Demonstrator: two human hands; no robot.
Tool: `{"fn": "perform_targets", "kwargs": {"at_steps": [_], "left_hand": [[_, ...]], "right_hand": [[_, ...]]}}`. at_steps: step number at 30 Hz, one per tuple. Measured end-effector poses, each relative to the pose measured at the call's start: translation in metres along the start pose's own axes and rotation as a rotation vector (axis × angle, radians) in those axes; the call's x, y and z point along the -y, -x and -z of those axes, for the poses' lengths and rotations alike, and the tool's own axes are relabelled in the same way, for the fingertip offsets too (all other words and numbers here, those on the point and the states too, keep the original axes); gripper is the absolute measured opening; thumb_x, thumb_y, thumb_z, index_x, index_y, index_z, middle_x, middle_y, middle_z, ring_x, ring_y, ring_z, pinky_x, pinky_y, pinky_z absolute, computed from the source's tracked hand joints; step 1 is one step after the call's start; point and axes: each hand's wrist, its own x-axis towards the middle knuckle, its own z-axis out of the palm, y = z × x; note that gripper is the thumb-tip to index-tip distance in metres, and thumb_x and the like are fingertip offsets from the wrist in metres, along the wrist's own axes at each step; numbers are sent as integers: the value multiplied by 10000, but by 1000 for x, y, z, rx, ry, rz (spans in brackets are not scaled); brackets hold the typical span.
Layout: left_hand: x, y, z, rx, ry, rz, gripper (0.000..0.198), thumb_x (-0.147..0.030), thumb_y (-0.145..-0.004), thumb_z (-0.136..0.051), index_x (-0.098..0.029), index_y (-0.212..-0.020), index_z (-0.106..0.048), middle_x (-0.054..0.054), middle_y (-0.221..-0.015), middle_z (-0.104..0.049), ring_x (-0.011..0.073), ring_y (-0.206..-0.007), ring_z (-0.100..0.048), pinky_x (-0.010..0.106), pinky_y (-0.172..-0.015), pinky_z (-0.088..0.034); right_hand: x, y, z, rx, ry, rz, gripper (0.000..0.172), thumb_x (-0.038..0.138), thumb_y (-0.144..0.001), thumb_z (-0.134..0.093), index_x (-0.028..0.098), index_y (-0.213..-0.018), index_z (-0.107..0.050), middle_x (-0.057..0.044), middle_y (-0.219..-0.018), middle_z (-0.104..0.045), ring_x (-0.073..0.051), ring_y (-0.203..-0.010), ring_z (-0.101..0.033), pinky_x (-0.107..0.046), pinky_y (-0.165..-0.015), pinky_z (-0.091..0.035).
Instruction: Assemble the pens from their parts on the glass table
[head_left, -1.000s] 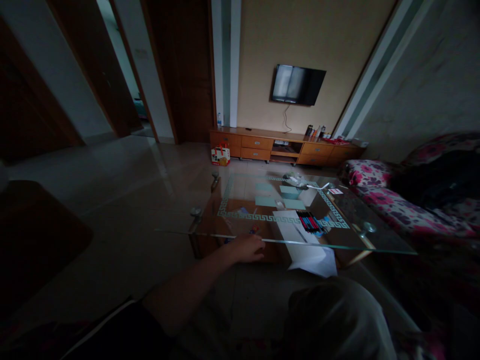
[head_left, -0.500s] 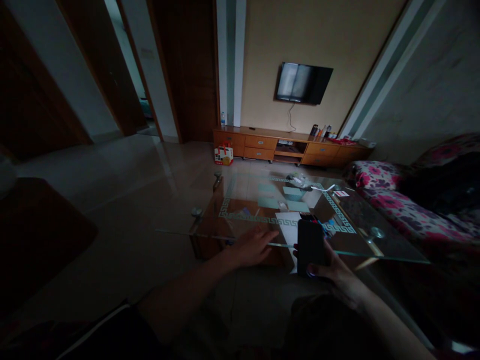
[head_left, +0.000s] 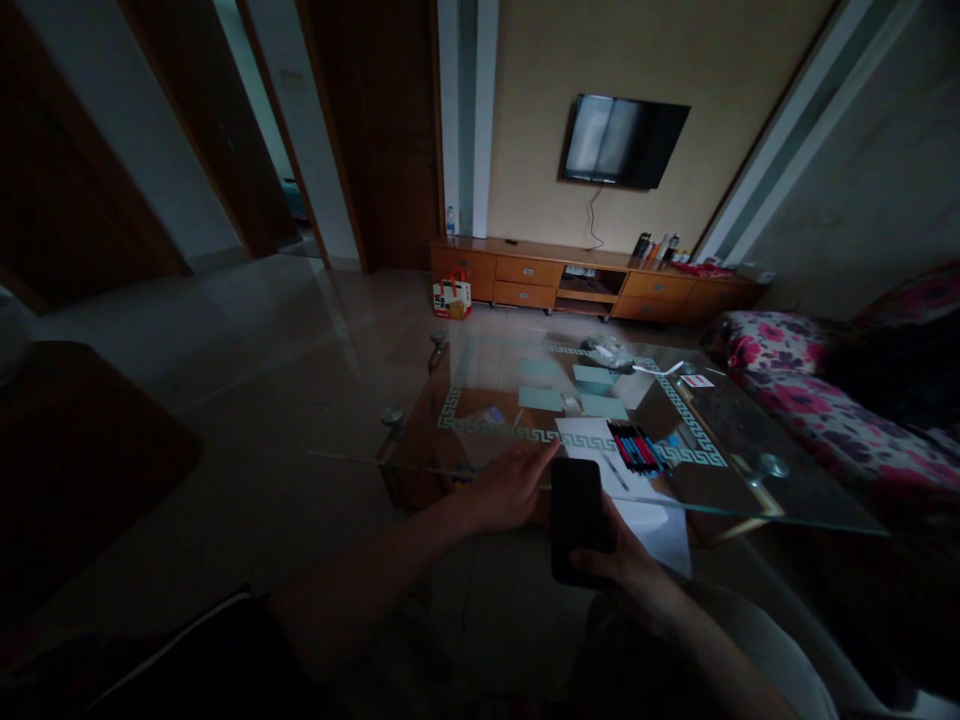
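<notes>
My right hand (head_left: 626, 565) grips a black smartphone (head_left: 577, 520), its dark screen towards me and my thumb across the lower part. Just left of the phone is my left hand (head_left: 510, 488), fingers stretched out and holding nothing, over the near edge of a glass coffee table (head_left: 480, 455). White paper (head_left: 652, 530) lies at that edge, partly hidden by the phone and my right hand. On the paper rests a set of coloured pens (head_left: 636, 446) in a row, with a single pen (head_left: 615, 470) to its left.
A crumpled plastic bag (head_left: 604, 350) and a small card (head_left: 697, 381) lie farther back on the table. Beyond stands a wooden TV cabinet (head_left: 525, 272) with a gift box (head_left: 451, 298) before it. A floral sofa (head_left: 780, 345) is on the right.
My right hand has moved left with the phone, nearer my left hand. The pens and more of the paper have come into view. The camera view has shifted slightly.
</notes>
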Motion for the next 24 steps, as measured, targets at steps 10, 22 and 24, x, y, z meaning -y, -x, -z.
{"fn": "perform_targets", "kwargs": {"at_steps": [10, 22, 24], "left_hand": [[-2, 2, 2, -48, 17, -46, 807, -61, -855, -433, -240, -1521, -13, 141, -1532, -342, 297, -1358, -391, 487, -1081, -374], [-1, 1, 2, -37, 52, -45, 763, -68, -857, -432, -229, -1517, -83, 123, -1530, -348, 281, -1364, -372, 456, -1107, -354], [-2, 1, 2, -36, 52, -44, 755, -76, -863, -431, -230, -1516, -87, 127, -1530, -348, 283, -1372, -367, 468, -1107, -352]], "right_hand": [[4, 3, -5, 16, 12, -13, 919, 252, -639, -837, 316, -1415, -348, -73, -1096, -669, -302, -1020, -636, -463, -849, -512], [-1, 4, -5, -23, -46, -48, 928, 216, -648, -823, 331, -1432, -340, -71, -1150, -669, -296, -1018, -642, -426, -820, -521], [-1, 3, -5, -65, -43, -39, 961, 191, -633, -825, 346, -1443, -332, -69, -1231, -641, -301, -1067, -623, -438, -856, -513]]}}
